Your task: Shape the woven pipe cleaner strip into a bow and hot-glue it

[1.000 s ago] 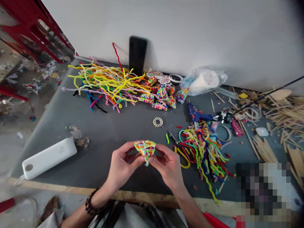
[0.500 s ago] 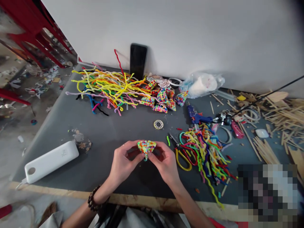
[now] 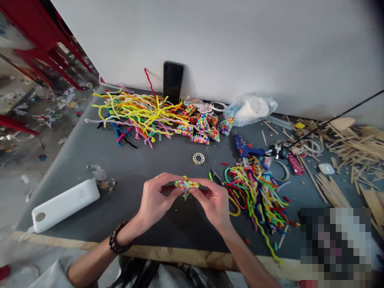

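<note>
Between my two hands, above the front middle of the dark table, is a small multicoloured pipe-cleaner piece. My left hand pinches its left side between thumb and fingers. From the other side my right hand grips it the same way. The fingertips cover its two ends. Scissors with red and yellow handles lie just right of my right hand, partly behind it. Beyond the hands sits a small round spool-like ring. Similar speckled pieces are heaped at the back.
Long pipe cleaners lie at the back left near a propped phone. A white power bank is on the left. To the right are a blue glue gun, cut pipe-cleaner bits and wooden sticks.
Both hands have turned the pipe-cleaner piece, so its triangular face has given way to a narrower, cross-like view. My right hand now covers more of the scissors' handles.
</note>
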{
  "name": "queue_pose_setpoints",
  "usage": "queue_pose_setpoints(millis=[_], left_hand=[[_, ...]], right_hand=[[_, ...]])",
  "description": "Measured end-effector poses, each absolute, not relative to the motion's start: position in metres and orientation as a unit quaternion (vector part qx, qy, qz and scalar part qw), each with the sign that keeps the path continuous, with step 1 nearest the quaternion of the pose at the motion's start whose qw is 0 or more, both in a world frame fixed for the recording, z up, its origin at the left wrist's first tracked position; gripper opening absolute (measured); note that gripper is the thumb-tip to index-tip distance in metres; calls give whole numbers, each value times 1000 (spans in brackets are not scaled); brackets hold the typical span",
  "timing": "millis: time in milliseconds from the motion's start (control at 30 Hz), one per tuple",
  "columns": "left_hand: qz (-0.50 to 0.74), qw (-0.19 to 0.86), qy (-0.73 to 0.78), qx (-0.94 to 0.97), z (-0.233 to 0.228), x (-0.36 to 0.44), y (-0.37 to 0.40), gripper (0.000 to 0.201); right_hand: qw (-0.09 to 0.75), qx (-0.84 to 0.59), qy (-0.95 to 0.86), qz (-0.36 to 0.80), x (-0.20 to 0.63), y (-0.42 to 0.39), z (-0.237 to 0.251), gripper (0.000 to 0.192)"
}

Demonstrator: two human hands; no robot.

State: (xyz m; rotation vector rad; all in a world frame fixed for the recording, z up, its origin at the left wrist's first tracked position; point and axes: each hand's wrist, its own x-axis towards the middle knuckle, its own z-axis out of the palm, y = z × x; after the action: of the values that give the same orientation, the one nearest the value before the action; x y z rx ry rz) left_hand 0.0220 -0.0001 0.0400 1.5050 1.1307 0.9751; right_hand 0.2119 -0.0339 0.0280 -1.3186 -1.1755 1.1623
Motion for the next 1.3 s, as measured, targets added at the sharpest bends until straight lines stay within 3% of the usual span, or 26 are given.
queue_pose_setpoints(millis=[167, 300, 500, 667, 967, 1133, 1300], left_hand=[[431, 430, 464, 644, 35, 28, 7, 15], [459, 436, 443, 635, 24, 24, 8, 22], [538, 326, 369, 684, 16, 22, 6, 20], [552, 294, 343, 700, 12, 24, 4, 23], [534, 367, 349, 677, 8, 20, 7, 20], [543, 325, 334, 698, 9, 22, 5, 32], [531, 350, 348, 689, 8, 23, 3, 32]], right_hand=[[490, -552, -543, 400, 211, -23, 26, 19], [529, -516, -583, 337, 206, -21, 21, 31], [583, -415, -663, 220, 200, -17, 12, 47], [578, -425, -655, 238, 201, -19, 8, 41], [580, -431, -634, 276, 208, -22, 5, 37], [573, -420, -666, 226, 207, -21, 8, 50], [565, -427, -685, 171, 207, -22, 8, 47]])
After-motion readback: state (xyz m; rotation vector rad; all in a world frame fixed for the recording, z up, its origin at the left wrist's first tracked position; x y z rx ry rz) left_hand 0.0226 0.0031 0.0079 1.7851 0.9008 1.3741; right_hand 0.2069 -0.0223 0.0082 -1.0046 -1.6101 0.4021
